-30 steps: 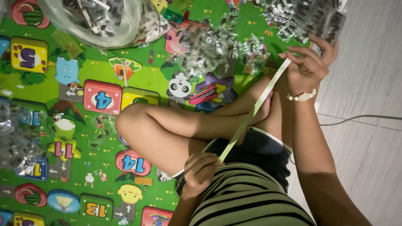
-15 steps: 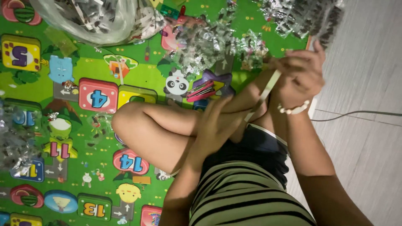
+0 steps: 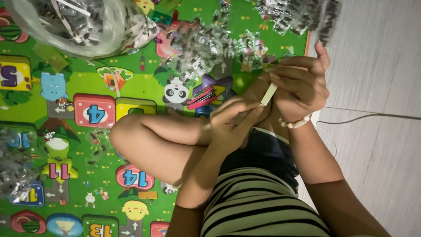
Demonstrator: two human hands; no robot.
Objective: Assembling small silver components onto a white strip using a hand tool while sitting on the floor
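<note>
- Fingers of your right hand (image 3: 302, 85) are curled together and pinching the top of a pale strip (image 3: 268, 95), while your left hand (image 3: 232, 123) pinches its lower end between thumb and fingertips.
- A second ago that strip ran long and slanted from your right hand down to your left hand near your lap; now only a short stub of it shows between the two hands.
- Your left hand has come up from beside the striped shirt (image 3: 263, 206) and sits just below your right, the two almost touching above your bent knee (image 3: 127, 134).
- Judging by that, the strip is being gathered or drawn through your fingers, and most of its length is now hidden in your grip.
- Your right wrist carries a white bead bracelet (image 3: 296, 123).
- Heaps of small silvery pieces (image 3: 206, 48) lie on the green play mat (image 3: 79, 83) just past your hands, with a clear plastic bag (image 3: 83, 26) of similar bits farther left and another heap at the mat's left edge (image 3: 13, 166).
- A thin cable (image 3: 372, 115) crosses the grey floor on your right.
</note>
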